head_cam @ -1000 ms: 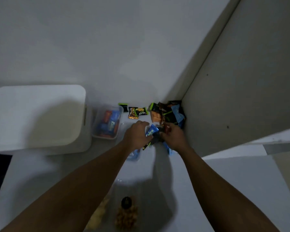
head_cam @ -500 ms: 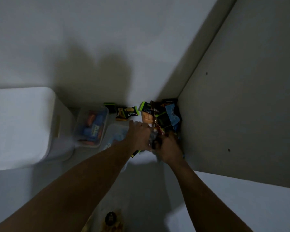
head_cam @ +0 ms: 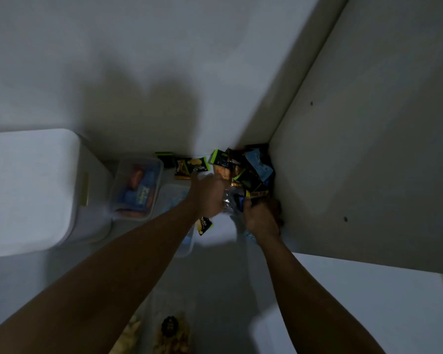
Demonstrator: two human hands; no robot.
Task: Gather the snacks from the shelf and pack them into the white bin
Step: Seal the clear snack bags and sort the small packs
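Observation:
A heap of small snack packets (head_cam: 251, 167), black, green, blue and orange, lies in the shelf's back right corner. Both my hands are in it. My left hand (head_cam: 209, 195) is closed around packets, and a black and yellow packet (head_cam: 204, 225) sticks out under it. My right hand (head_cam: 261, 215) grips more packets beside the side wall. A single black and green packet (head_cam: 191, 167) lies to the left of the heap. The white bin (head_cam: 31, 190) stands at the left with its lid on.
Two clear plastic boxes sit between the bin and the heap: one (head_cam: 137, 190) holding blue and orange packs, another (head_cam: 175, 200) under my left forearm. A jar of snacks (head_cam: 170, 330) stands at the bottom edge. The shelf's side wall (head_cam: 356, 162) closes the right.
Both hands have pushed deeper into the corner heap and closed on packets. The view has shifted closer and to the right, so the bin now sits further left.

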